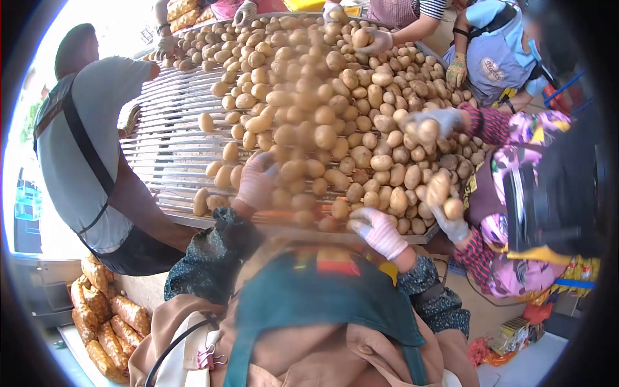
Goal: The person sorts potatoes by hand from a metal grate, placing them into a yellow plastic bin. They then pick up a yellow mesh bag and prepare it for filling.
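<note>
Many potatoes [380, 161] lie on a slatted metal sorting table [171, 122]. My left hand [256, 184], in a pale glove, is over the near left part of the pile, its fingers bent at potatoes; a blurred band down the middle of the view hides its fingertips. On the near edge, right of the middle, my right hand [377, 233], in a pale pinkish glove, has its fingers apart beside potatoes and holds nothing that shows. Both forearms wear dark patterned sleeves.
A co-worker [97, 129] stands at the left. Another at the right holds potatoes in gloved hands [456, 226], close to my right hand. More gloved workers line the far side. Filled mesh sacks [106, 322] lie at the lower left. The table's metal rim [187, 220] runs before me.
</note>
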A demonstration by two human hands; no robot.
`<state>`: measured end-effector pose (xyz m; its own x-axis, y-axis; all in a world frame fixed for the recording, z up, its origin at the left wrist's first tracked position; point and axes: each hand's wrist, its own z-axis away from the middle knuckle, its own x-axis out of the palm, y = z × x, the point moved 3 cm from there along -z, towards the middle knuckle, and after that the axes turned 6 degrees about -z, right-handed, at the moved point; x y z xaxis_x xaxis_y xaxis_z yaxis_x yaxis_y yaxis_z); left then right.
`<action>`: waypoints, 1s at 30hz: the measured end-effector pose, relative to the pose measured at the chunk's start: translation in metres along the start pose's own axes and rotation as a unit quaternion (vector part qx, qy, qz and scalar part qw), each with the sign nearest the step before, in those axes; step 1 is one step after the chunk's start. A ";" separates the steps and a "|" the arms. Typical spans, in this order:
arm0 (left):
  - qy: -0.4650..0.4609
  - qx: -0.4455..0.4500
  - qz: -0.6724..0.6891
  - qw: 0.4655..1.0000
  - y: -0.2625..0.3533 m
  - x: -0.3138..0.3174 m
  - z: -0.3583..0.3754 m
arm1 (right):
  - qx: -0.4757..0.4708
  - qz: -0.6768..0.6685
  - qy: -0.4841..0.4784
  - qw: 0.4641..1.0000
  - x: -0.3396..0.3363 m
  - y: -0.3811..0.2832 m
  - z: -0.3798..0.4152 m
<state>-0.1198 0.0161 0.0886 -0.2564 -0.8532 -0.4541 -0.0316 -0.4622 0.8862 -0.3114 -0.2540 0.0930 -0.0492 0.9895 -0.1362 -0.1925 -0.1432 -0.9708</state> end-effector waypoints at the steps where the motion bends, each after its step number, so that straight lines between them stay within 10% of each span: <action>1: 0.008 0.060 -0.081 0.995 0.008 -0.002 -0.009 | -0.021 0.014 0.015 1.000 0.002 -0.001 -0.018; 5: 0.091 0.243 -0.310 0.915 0.030 -0.018 -0.055 | -0.087 0.092 0.061 0.990 0.011 -0.019 -0.105; 12: -0.093 0.044 -0.495 0.863 0.015 -0.033 -0.148 | -0.034 0.470 0.096 0.876 0.035 -0.029 -0.222; 16: -0.133 0.077 -0.492 0.857 -0.020 -0.033 -0.172 | -0.016 0.438 0.023 0.899 0.015 -0.025 -0.247; 17: -0.027 0.179 -0.400 0.899 -0.027 -0.040 -0.170 | -0.057 0.337 0.034 0.939 0.004 -0.020 -0.249; 19: -0.050 -0.041 0.089 0.994 -0.049 -0.055 -0.174 | 0.057 -0.062 0.098 0.992 -0.017 -0.009 -0.241; 21: -0.068 -0.222 0.501 0.834 -0.023 -0.060 -0.169 | 0.140 -0.382 0.110 0.907 -0.020 -0.008 -0.235; 23: -0.068 -0.289 0.569 0.767 -0.022 -0.059 -0.173 | 0.191 -0.610 0.089 0.764 -0.021 -0.042 -0.227; 25: -0.078 -0.293 0.559 0.771 -0.021 -0.054 -0.186 | 0.244 -0.540 0.161 0.789 -0.025 0.008 -0.244; 27: -0.079 -0.132 0.240 0.959 -0.016 -0.049 -0.213 | 0.306 -0.392 0.193 0.846 -0.030 0.044 -0.269; 29: -0.023 0.122 -0.156 0.980 0.001 -0.044 -0.234 | 0.189 0.080 0.148 0.967 -0.031 -0.002 -0.280; 30: -0.067 0.108 -0.242 0.962 0.009 -0.038 -0.235 | 0.114 0.316 0.113 0.935 -0.020 -0.049 -0.286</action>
<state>0.1173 -0.0124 0.0927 -0.2826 -0.5057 -0.8151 -0.3745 -0.7241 0.5791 -0.0206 -0.2606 0.0863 -0.0200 0.6804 -0.7326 -0.4008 -0.6767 -0.6176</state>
